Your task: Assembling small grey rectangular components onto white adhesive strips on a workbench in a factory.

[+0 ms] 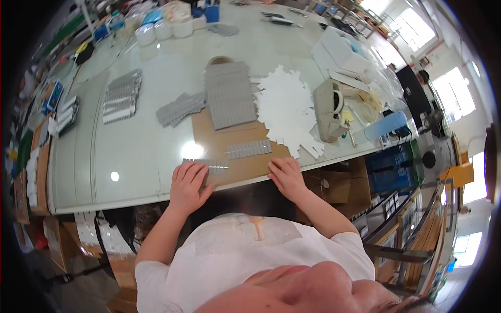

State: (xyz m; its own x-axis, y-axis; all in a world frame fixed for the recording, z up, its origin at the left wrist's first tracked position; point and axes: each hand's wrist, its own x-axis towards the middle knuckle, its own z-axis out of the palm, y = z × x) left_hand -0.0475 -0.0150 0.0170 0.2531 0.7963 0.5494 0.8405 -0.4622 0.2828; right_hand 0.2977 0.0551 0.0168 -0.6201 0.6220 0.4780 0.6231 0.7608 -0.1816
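My left hand (189, 188) lies at the table's front edge, its fingers over the left end of a short grey ribbed strip (218, 166). Its thumb is spread away from the fingers. My right hand (287, 176) rests on the right edge of a brown cardboard sheet (206, 136), fingers stretched out and nothing seen in them. Between the hands, slightly farther off, a second grey ribbed strip (249, 149) lies on the cardboard. Behind it stands a neat stack of grey strips (229, 94), its far end near a tape roll (219, 60).
Fanned grey strips (181, 109) and another row of strips (122, 96) lie to the left. Right of the stack are a heap of white pieces (287, 107), a tape dispenser (329, 110) and a blue cylinder (386, 127). White rolls (163, 30) stand at the back.
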